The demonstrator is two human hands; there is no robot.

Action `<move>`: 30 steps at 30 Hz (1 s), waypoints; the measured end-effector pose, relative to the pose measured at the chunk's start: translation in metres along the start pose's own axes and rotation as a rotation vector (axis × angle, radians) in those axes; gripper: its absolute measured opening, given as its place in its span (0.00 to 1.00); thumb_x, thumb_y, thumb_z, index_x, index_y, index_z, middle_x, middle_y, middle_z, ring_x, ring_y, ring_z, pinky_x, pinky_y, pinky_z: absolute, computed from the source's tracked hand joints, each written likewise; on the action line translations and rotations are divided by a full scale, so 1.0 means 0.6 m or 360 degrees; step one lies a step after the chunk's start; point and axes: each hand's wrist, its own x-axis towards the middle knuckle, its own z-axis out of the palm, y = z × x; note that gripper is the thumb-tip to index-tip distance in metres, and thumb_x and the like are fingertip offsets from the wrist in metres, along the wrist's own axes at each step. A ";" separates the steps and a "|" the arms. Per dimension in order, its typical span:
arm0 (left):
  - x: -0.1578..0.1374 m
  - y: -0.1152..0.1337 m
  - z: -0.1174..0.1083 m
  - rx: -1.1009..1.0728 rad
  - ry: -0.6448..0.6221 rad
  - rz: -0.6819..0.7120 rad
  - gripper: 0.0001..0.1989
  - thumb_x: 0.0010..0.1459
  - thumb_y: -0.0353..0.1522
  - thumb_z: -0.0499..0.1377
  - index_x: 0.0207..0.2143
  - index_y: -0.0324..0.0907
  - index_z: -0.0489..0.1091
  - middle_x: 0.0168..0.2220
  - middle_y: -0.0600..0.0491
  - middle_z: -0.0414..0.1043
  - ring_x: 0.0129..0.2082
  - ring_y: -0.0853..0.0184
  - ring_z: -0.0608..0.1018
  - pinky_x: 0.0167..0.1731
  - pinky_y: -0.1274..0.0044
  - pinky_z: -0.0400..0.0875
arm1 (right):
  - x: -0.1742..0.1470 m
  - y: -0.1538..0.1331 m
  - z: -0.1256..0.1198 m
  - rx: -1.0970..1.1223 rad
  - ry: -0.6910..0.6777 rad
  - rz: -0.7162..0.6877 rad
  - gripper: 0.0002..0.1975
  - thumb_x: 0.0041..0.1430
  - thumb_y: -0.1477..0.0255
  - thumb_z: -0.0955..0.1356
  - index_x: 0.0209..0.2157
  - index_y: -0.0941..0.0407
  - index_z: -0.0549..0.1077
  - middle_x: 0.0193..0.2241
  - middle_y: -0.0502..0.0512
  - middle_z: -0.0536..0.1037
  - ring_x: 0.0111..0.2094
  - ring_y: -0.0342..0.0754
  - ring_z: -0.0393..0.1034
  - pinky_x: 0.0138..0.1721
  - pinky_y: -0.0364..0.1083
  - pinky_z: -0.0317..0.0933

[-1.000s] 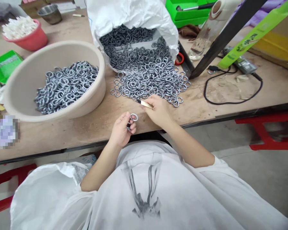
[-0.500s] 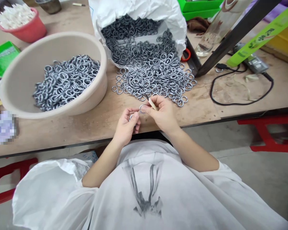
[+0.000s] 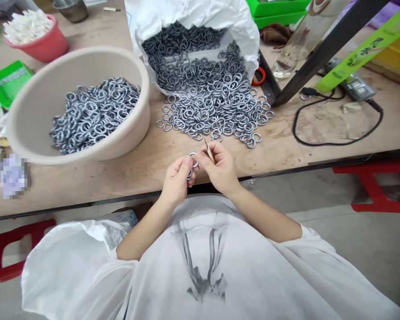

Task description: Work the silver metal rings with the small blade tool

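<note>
My left hand (image 3: 178, 180) is closed around grey rings near the table's front edge. One ring (image 3: 195, 164) stands up between its fingertips and my right hand. A second ring (image 3: 190, 175) shows lower down in the left fingers; whether more are hidden in the palm I cannot tell. My right hand (image 3: 220, 171) is closed on a small knife (image 3: 209, 152) with a pale handle, its thin point directed up and away from me. The right fingertips meet the upper ring. Just beyond my hands lies a heap of loose grey rings (image 3: 216, 106), spilling from a white sack (image 3: 193, 11).
A large beige basin (image 3: 16, 120) with many grey rings stands left. Behind it are a pink bowl (image 3: 58, 44) and a green tray (image 3: 0, 93). To the right, a dark metal bar (image 3: 320, 53) slants up beside a black cable (image 3: 295, 120). Red stools (image 3: 373, 191) flank me.
My hands have come slightly lower and closer together. The upper ring has shifted from my right fingertips toward my left hand's grip. The knife now points more steeply upward.
</note>
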 end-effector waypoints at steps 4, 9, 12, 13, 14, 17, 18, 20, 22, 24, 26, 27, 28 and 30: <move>-0.007 0.020 0.008 -0.0217 -0.0132 -0.0256 0.22 0.51 0.46 0.69 0.24 0.40 0.64 0.17 0.61 0.58 0.14 0.78 0.57 0.12 0.85 0.52 | 0.018 0.003 -0.023 -0.0172 -0.0154 -0.0122 0.24 0.57 0.46 0.69 0.32 0.54 0.70 0.26 0.47 0.69 0.28 0.42 0.63 0.32 0.43 0.59; -0.012 0.027 0.005 -0.0336 -0.0192 -0.0303 0.21 0.54 0.44 0.67 0.23 0.40 0.62 0.17 0.61 0.56 0.14 0.79 0.57 0.13 0.85 0.52 | 0.013 -0.008 -0.046 -0.0602 -0.0308 -0.0324 0.25 0.65 0.48 0.63 0.26 0.55 0.64 0.21 0.45 0.59 0.23 0.40 0.53 0.26 0.44 0.48; -0.011 0.022 0.002 -0.0357 -0.0171 -0.0304 0.22 0.53 0.45 0.68 0.23 0.40 0.62 0.16 0.60 0.56 0.14 0.78 0.58 0.13 0.85 0.53 | -0.002 -0.020 -0.050 -0.0874 -0.0422 -0.0547 0.25 0.67 0.51 0.63 0.23 0.55 0.62 0.20 0.46 0.61 0.23 0.40 0.54 0.27 0.44 0.46; -0.010 0.020 0.002 -0.0359 -0.0164 -0.0304 0.23 0.53 0.45 0.68 0.22 0.40 0.62 0.16 0.60 0.56 0.14 0.78 0.58 0.13 0.85 0.53 | -0.006 -0.023 -0.049 -0.0910 -0.0432 -0.0593 0.25 0.67 0.52 0.62 0.23 0.55 0.62 0.20 0.46 0.61 0.23 0.40 0.54 0.27 0.44 0.46; -0.009 0.018 0.001 -0.0362 -0.0159 -0.0302 0.23 0.52 0.45 0.68 0.22 0.40 0.62 0.16 0.60 0.56 0.14 0.78 0.58 0.13 0.85 0.53 | -0.009 -0.026 -0.048 -0.0925 -0.0443 -0.0617 0.25 0.67 0.52 0.62 0.23 0.55 0.62 0.20 0.46 0.61 0.23 0.40 0.54 0.27 0.44 0.46; -0.009 0.014 0.000 -0.0356 -0.0181 -0.0292 0.22 0.52 0.45 0.68 0.22 0.40 0.62 0.15 0.60 0.56 0.14 0.77 0.58 0.13 0.84 0.53 | -0.010 -0.026 -0.046 -0.0932 -0.0484 -0.0598 0.26 0.67 0.52 0.62 0.22 0.55 0.62 0.20 0.46 0.62 0.23 0.40 0.55 0.27 0.44 0.46; -0.010 0.014 0.000 -0.0348 -0.0210 -0.0282 0.22 0.52 0.45 0.68 0.22 0.40 0.63 0.15 0.60 0.56 0.13 0.77 0.58 0.13 0.84 0.54 | -0.008 -0.023 -0.047 -0.0931 -0.0505 -0.0559 0.26 0.67 0.51 0.62 0.22 0.55 0.62 0.20 0.46 0.62 0.23 0.40 0.55 0.27 0.44 0.46; -0.016 0.016 0.000 -0.0303 -0.0315 -0.0258 0.23 0.53 0.45 0.68 0.21 0.39 0.63 0.15 0.59 0.57 0.13 0.78 0.58 0.13 0.84 0.54 | 0.003 -0.014 -0.052 -0.0937 -0.0523 -0.0427 0.27 0.67 0.50 0.60 0.22 0.55 0.62 0.19 0.46 0.62 0.23 0.40 0.56 0.27 0.43 0.47; -0.022 0.020 0.000 -0.0241 -0.0452 -0.0242 0.24 0.54 0.45 0.67 0.19 0.39 0.63 0.15 0.58 0.58 0.14 0.77 0.60 0.14 0.83 0.56 | 0.020 -0.005 -0.063 -0.1034 -0.0475 -0.0263 0.28 0.68 0.50 0.58 0.21 0.55 0.62 0.18 0.46 0.61 0.23 0.41 0.57 0.26 0.43 0.47; -0.025 0.025 -0.003 -0.0218 -0.0510 -0.0243 0.24 0.54 0.45 0.67 0.18 0.38 0.63 0.15 0.57 0.59 0.14 0.77 0.61 0.14 0.83 0.57 | 0.038 -0.001 -0.074 -0.1330 -0.0318 -0.0143 0.27 0.68 0.52 0.59 0.23 0.55 0.66 0.19 0.48 0.65 0.24 0.43 0.60 0.27 0.43 0.47; -0.023 0.028 -0.008 -0.0235 -0.0443 -0.0261 0.22 0.54 0.44 0.67 0.20 0.38 0.66 0.15 0.58 0.60 0.14 0.77 0.62 0.13 0.83 0.59 | 0.055 -0.004 -0.082 -0.1761 -0.0128 -0.0063 0.20 0.66 0.55 0.63 0.31 0.56 0.73 0.27 0.53 0.75 0.29 0.47 0.66 0.30 0.44 0.49; -0.020 0.029 -0.011 -0.0244 -0.0399 -0.0276 0.19 0.54 0.42 0.67 0.23 0.38 0.68 0.16 0.58 0.61 0.14 0.76 0.62 0.13 0.83 0.60 | 0.061 -0.007 -0.084 -0.1962 -0.0059 -0.0013 0.16 0.65 0.57 0.65 0.37 0.55 0.75 0.33 0.56 0.78 0.32 0.50 0.69 0.31 0.45 0.51; -0.016 0.029 -0.014 -0.0246 -0.0362 -0.0292 0.15 0.54 0.41 0.67 0.27 0.38 0.71 0.17 0.58 0.63 0.14 0.76 0.63 0.13 0.83 0.61 | 0.066 -0.010 -0.085 -0.2120 -0.0017 0.0048 0.15 0.64 0.59 0.67 0.42 0.55 0.76 0.38 0.59 0.79 0.35 0.53 0.71 0.33 0.46 0.52; -0.007 0.029 -0.020 -0.0241 -0.0307 -0.0321 0.12 0.53 0.37 0.68 0.37 0.38 0.75 0.18 0.59 0.66 0.15 0.75 0.66 0.14 0.83 0.65 | 0.074 -0.014 -0.086 -0.2281 -0.0005 0.0166 0.13 0.64 0.63 0.67 0.45 0.56 0.76 0.43 0.63 0.80 0.38 0.56 0.72 0.35 0.47 0.54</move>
